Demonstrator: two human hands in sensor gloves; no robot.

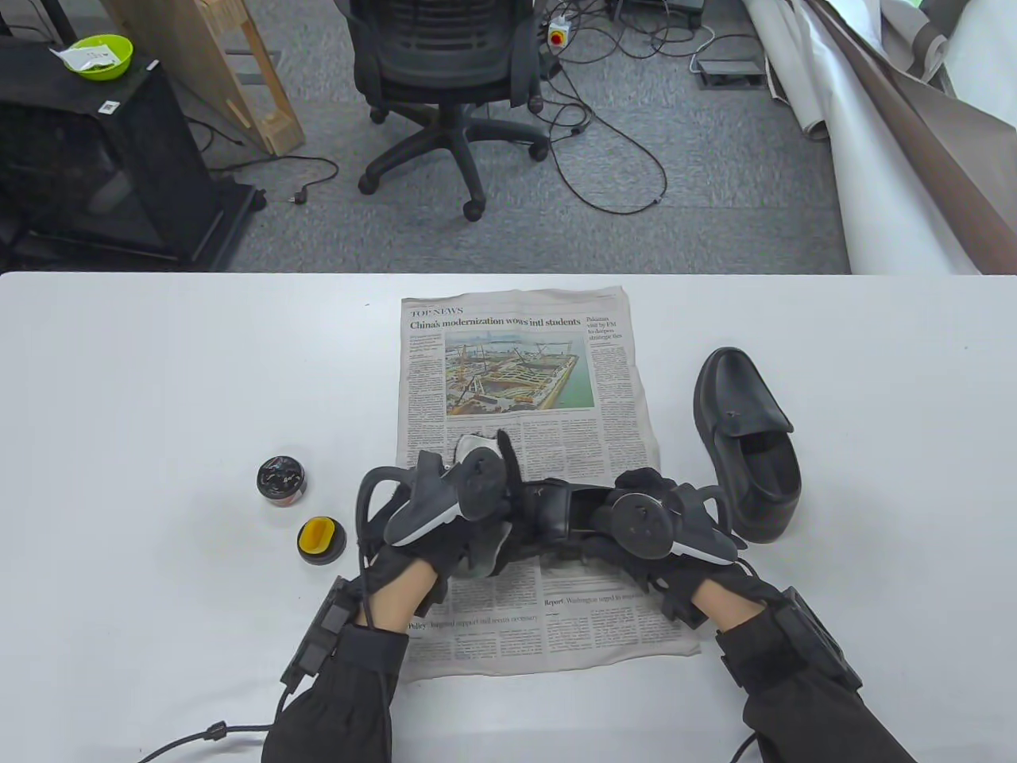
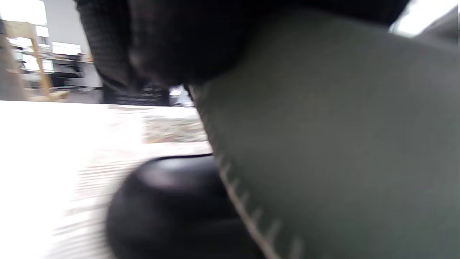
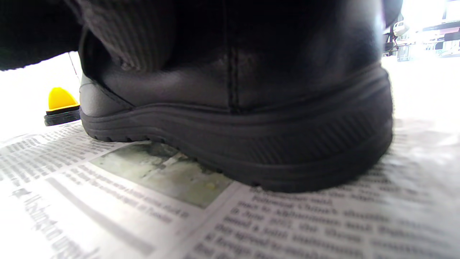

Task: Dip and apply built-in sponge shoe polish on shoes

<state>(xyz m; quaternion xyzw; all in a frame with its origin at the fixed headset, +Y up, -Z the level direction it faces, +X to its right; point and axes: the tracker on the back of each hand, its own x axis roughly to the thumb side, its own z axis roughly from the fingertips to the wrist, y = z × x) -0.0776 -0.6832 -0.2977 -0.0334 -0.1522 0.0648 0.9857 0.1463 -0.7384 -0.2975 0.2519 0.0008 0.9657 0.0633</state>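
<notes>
A black shoe (image 1: 556, 509) lies on the newspaper (image 1: 524, 381) between my hands. My left hand (image 1: 477, 493) holds a grey cloth (image 1: 483, 558) against the shoe's toe end. The left wrist view shows the cloth (image 2: 341, 144) close up, with the shoe's black toe (image 2: 169, 205) below it. My right hand (image 1: 636, 520) grips the shoe at its heel; the right wrist view shows the heel and sole (image 3: 251, 136) resting on the newspaper (image 3: 179, 216). The open polish tin (image 1: 280, 479) and its lid with the yellow sponge (image 1: 321, 540) stand on the table to the left.
A second black shoe (image 1: 747, 445) stands on the white table (image 1: 159, 381) just right of the newspaper, close to my right hand. The yellow sponge lid (image 3: 61, 100) also shows in the right wrist view beyond the shoe. An office chair (image 1: 445, 79) stands behind the table.
</notes>
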